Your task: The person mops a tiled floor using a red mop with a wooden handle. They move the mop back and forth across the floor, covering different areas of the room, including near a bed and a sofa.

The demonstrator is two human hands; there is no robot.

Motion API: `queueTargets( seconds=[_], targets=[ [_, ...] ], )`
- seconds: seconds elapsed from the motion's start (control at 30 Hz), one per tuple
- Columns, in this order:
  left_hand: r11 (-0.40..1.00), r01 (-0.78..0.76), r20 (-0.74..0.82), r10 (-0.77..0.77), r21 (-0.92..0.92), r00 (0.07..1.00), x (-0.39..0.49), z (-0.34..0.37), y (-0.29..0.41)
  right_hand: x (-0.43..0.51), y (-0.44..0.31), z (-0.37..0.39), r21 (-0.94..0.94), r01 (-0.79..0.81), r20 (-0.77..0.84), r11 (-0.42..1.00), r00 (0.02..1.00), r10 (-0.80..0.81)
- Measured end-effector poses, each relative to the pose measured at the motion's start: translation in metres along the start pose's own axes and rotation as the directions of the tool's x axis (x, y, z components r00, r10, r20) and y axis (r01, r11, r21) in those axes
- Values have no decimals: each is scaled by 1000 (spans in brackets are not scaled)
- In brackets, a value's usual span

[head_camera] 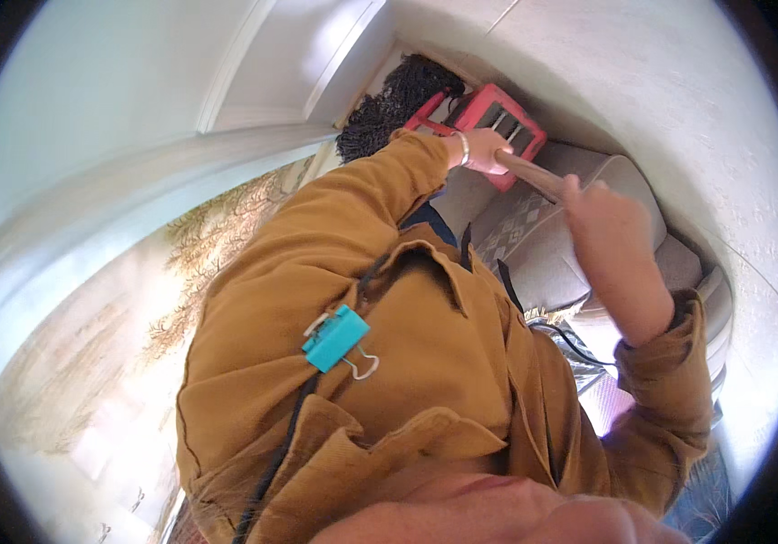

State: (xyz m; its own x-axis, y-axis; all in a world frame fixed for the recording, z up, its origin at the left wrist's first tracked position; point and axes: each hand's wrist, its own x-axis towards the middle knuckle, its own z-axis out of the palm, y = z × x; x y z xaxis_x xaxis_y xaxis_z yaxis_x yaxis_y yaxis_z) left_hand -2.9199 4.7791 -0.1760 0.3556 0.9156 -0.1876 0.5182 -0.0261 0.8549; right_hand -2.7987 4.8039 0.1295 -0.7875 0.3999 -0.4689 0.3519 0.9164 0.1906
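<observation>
A wooden pole (531, 175) runs between my hands. My left hand (485, 149), with a bracelet at the wrist, is closed round it farther from me. My right hand (606, 224) grips it nearer its upper end. A dark, shaggy, stringy thing (395, 95), which looks like a mop head, lies on the floor beyond my left forearm, roughly in line with the pole; whether they join is hidden. Just behind my left hand stands a red, box-like thing with a barred dark front (535, 136), partly covered by the hand.
A grey upholstered sofa (623, 183) stands along the textured wall (688, 109) at the right. White panelled doors or cabinets (259, 81) are at the upper left. A patterned, brightly lit surface (90, 360) lies left. A turquoise binder clip (336, 338) holds a cord on my brown shirt.
</observation>
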Motion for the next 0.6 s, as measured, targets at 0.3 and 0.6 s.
queueTargets(
  seconds=[0.3,0.6],
  targets=[
    [973,230,-468,-193,21,862,-46,35,-17,-19,-23,26,-292,250,-191,923,930,-313],
    [982,164,-681,-183,-94,709,-101,79,-31,-23,-44,55,-237,438,-69,867,883,-465]
  ],
)
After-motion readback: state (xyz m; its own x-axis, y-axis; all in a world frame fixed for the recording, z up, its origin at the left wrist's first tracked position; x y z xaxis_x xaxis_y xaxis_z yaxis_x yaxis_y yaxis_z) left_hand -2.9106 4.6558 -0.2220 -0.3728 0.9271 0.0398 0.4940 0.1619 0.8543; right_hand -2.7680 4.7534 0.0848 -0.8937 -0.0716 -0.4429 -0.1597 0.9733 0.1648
